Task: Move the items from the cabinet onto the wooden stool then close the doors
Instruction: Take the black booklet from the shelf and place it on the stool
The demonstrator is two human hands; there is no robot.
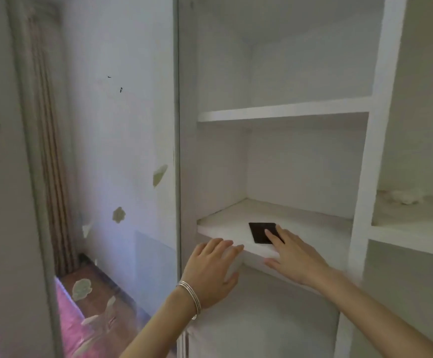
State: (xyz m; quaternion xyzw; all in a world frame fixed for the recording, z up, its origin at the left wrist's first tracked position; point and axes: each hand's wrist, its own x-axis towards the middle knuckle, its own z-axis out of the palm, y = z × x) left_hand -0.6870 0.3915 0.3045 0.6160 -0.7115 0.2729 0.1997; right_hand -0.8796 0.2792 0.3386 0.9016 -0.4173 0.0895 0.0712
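Reaching into open white cabinet (375, 151), both hands at the middle shelf (313, 228). Right hand (295, 257) flat, fingers straight and spread, fingertips pressing on a black flat square item (260, 232); thumb sits by the shelf's front edge, nothing gripped. Item lies flat near the shelf front, under the right fingertips and just right of and beyond the left hand (210, 267). Left hand wide too, fingers straight, lying over the shelf's front lip, holding nothing, apart from the item. Silver bangles (190, 295) on left wrist.

Around: upper shelf (282, 112) well above both hands, bare board. White upright divider (365, 177) just right of the right hand; beyond it a side shelf (411, 220) with a small white crumpled lump (404, 196), too blurred to identify. Lower compartment opens below the hands. Cabinet side post (178, 151) just left of the left hand. Further left: pale wall (119, 125) with peeled patches, striped curtain (52, 177), pink bedding (68, 319) low left, white panel (3, 177) with dark round holes at the far left; cannot tell if it is a door. Nothing sits between the hands and the item.
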